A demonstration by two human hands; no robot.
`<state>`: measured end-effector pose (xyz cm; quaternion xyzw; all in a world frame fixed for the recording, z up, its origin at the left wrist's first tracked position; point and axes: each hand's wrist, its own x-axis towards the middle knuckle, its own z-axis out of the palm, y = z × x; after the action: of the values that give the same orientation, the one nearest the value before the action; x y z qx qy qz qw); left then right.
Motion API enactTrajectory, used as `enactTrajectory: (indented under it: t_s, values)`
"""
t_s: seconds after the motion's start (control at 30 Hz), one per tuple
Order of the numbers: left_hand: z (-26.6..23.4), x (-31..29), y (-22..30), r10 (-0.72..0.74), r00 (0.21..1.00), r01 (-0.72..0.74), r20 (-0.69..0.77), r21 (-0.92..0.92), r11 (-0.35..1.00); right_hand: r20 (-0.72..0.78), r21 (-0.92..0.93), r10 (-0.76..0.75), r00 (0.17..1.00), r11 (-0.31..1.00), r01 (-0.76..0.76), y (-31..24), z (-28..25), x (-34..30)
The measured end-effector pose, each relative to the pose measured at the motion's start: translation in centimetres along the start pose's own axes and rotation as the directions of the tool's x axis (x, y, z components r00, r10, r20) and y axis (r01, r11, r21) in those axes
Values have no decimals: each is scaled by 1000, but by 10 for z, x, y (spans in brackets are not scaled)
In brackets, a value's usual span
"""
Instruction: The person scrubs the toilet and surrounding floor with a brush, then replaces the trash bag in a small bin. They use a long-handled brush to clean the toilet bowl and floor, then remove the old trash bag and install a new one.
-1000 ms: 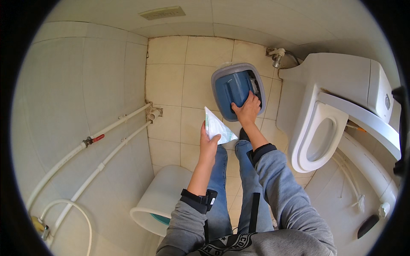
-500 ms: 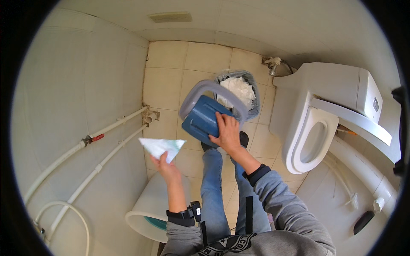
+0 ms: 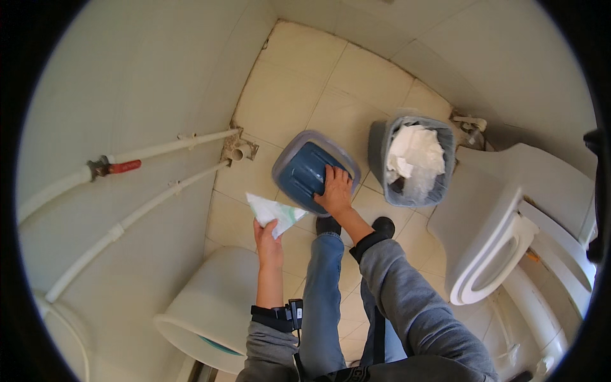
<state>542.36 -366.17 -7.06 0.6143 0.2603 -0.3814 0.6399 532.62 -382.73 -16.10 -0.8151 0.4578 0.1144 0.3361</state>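
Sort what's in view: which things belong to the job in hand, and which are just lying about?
Part of the job:
folded white sheet with green marking, in the left hand
blue lid with grey rim, under the right hand
open lined bin with crumpled white waste inside

Just about the room:
white bucket, lower left
toilet, on the right
wall pipes, on the left

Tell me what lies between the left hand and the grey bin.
In the head view: a triangular white piece, then the blue lid under the right hand.
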Motion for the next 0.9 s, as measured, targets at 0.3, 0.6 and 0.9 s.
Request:
enactTrajectory:
  t_s: [0.3,0.6,0.9]
  values:
    - [-4,62,-56,-6,999,4,34,49,999,-47,-86,35,998,996,-39,49,90,58]
    - [29,50,-60,-49,994,40,101,82,996,-245,86,-89,965,990,113,99,98,34]
    - [92,63,-70,-94,975,34,200,289,957,523,663,384,761,-745,-80,247,1,-72]
